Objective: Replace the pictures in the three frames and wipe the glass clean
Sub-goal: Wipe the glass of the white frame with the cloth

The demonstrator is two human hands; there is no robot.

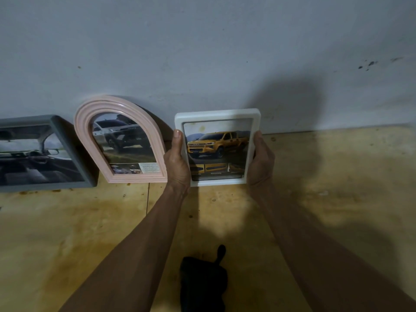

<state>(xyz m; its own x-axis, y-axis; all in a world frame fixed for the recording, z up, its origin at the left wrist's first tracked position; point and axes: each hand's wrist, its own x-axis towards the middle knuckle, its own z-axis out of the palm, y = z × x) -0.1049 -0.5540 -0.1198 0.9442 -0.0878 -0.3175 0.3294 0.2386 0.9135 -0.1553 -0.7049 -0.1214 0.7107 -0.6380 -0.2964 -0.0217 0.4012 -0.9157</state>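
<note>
Both hands grasp the white rectangular plastic picture frame (217,113) by its long sides: the left hand (177,161) wraps its left edge, thumb lying up along the front border, and the right hand (261,158) clasps the right edge with its fingers out of sight behind. The frame stands upright at the back of the worn yellowish plywood table (337,199), close to the pale grey wall (202,52), and shows a yellow pickup truck print (217,145) behind its glass. Just left of the left hand, a pink arched frame (155,140) leans on the wall, holding a picture of a silver truck. Further left, a grey rectangular frame (67,140) leans there too, with a car-interior picture in it. Near the table's front edge, between the forearms, lies a crumpled black cloth (202,282).
</note>
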